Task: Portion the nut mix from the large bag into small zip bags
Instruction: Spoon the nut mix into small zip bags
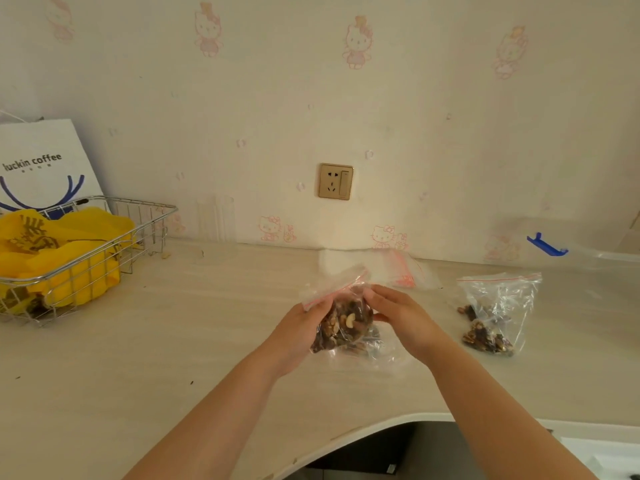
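A single wide-angle camera sits on the person's head, looking forward and down over the counter (173, 341) toward the papered wall (415, 116) behind it. Both forearms reach in from the bottom edge, and the hands meet near the middle of the frame, fairly close to the lens. The frame's edges appear bowed, probably from the lens. No second view shares the scene.

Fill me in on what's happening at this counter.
A person is bagging nut mix. Both hands, left hand and right hand, hold a small zip bag of nuts just above the counter, fingers at its red-striped top. Another bag with some nuts lies to the right, and empty zip bags lie behind.
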